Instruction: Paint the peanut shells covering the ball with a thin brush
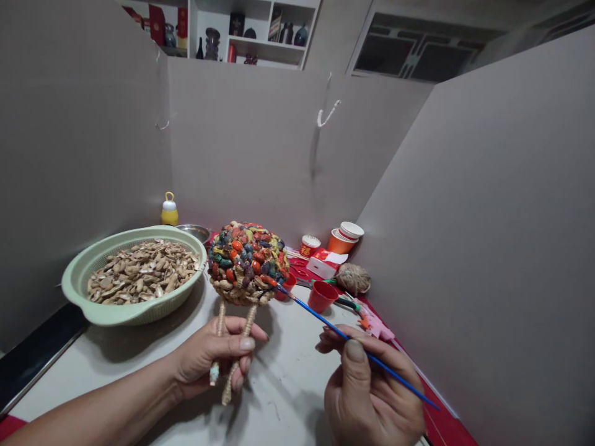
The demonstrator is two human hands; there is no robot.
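My left hand [223,353] is closed round two twine-wrapped legs [250,325] under a rounded craft figure [248,263] covered in peanut shells. Many of its shells are painted red, orange, yellow, green and dark blue, while those along the lower edge stay plain tan. Between the thumb and fingers of my right hand [372,384] is a slim blue paintbrush [325,321]. The brush tip touches, or nearly touches, a reddish-orange shell at the figure's lower right. Just behind the brush stand small red cups [323,296]; their contents are hidden.
A green colander [134,316] full of peanut shells [144,272] stands at left, a metal bowl [195,233] behind it. At the right back are stacked paper cups [344,238], a twine ball [353,279] and a box [325,263]. Grey panels [279,142] enclose the table.
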